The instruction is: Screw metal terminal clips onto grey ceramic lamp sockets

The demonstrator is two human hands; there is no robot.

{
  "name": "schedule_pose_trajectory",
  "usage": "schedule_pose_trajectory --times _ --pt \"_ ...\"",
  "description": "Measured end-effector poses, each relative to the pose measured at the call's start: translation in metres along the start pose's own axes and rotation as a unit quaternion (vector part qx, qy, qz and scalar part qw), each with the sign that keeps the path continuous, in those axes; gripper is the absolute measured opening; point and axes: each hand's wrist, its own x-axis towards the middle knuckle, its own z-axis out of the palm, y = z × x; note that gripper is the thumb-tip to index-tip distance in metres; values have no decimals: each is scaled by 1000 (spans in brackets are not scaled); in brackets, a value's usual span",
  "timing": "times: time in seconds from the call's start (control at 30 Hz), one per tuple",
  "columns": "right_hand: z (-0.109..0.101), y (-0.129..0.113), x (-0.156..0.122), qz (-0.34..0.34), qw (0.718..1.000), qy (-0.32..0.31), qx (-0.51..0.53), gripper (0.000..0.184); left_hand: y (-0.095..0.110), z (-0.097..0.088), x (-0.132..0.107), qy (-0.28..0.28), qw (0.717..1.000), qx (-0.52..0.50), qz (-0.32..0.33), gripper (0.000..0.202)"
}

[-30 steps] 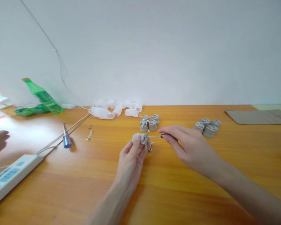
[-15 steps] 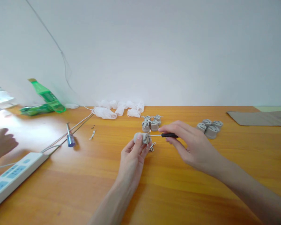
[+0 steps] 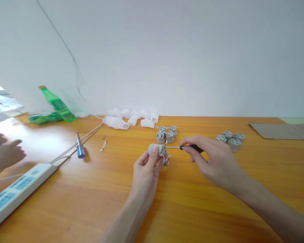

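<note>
Now: left hand [image 3: 145, 168] clamps ceramic lamp socket [image 3: 157, 150] | right hand [image 3: 212, 160] pinches black-handled screwdriver [image 3: 192, 147]

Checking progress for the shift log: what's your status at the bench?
Left hand grips ceramic lamp holder. Right hand holds black-handled screwdriver, shaft at the holder. Other holders beyond, untouched.

Your left hand [image 3: 145, 173]: bare, slender, narrow through the palm, with a short-trimmed thumbnail [image 3: 156, 147]. Your right hand [image 3: 216, 163]: also bare, with long tapering fingers [image 3: 192, 140] and smooth knuckles; no markings can be made out at this resolution. Your left forearm [image 3: 123, 219] enters the view at 6 o'clock and your right forearm [image 3: 273, 211] at 4 o'clock. Both are slim and uncovered out to the frame edge, with narrow wrists.
</note>
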Motion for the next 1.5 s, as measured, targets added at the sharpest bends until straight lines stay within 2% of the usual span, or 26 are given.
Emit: schedule_pose_trajectory --times 0.1,0.2,0.3,0.4,0.5,0.6,0.7,0.83,0.93,1.1,1.17,1.33,1.5 --pt "0 0 -1 40 999 -30 13 18 1 0 -1 -4 1000 8 8 29" --pt "-1 1 0 3 999 -35 35 25 1 -1 0 2 1000 0 2 30" --pt "-2 2 1 -25 999 -12 36 28 0 -1 1 3 1000 -3 -1 31" --pt "-2 0 -1 20 999 9 24 17 -2 -1 1 -6 1000 1 4 30" --pt "-2 -1 -1 49 999 -11 18 15 -3 -2 1 -12 1000 8 8 28" --pt "-3 -1 1 16 999 -22 39 22 -4 -4 1 -10 1000 11 7 27" --pt "-3 2 2 -10 998 -4 58 27 -6 -5 2 -13 1000 15 4 27" --pt "-3 4 0 54 997 28 41 13 -10 -5 1 -25 999 20 0 27" --pt "-4 5 0 60 998 -9 15 14 -11 -4 1 -21 1000 11 -9 28" --pt "-5 5 3 -9 997 -50 62 32 -9 -6 4 -8 1000 -5 0 30" --pt "-3 5 3 6 996 -43 77 32 -10 -8 5 -5 1000 -7 -2 30" --pt "1 5 0 63 996 -32 54 18 -13 -10 4 -9 1000 -3 -11 30" --pt "1 8 -1 45 996 -58 55 23 -7 -9 5 -7 1000 -13 -4 30"
